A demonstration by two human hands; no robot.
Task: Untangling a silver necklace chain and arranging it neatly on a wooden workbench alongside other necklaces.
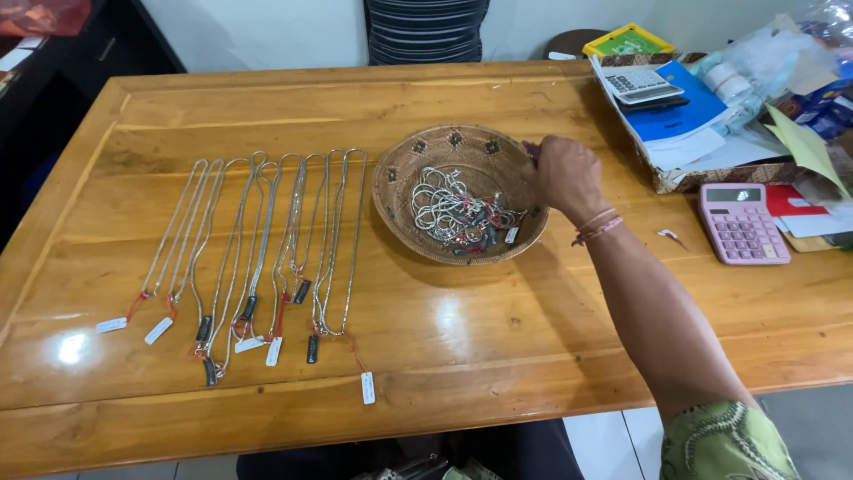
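Note:
My right hand reaches over the right rim of a round woven basket on the wooden table. Its fingers curl down at the rim, and I cannot see whether they pinch anything. In the basket lies a tangle of silver chains with red threads and small tags. To the left, several silver necklaces are laid out side by side in long loops, each with a white or dark tag at its near end. My left hand is out of sight.
A pink calculator lies at the right. Behind it a shallow box holds a blue book, papers and a grey calculator. A yellow-green tray sits at the far edge. A person in a striped top stands beyond the table.

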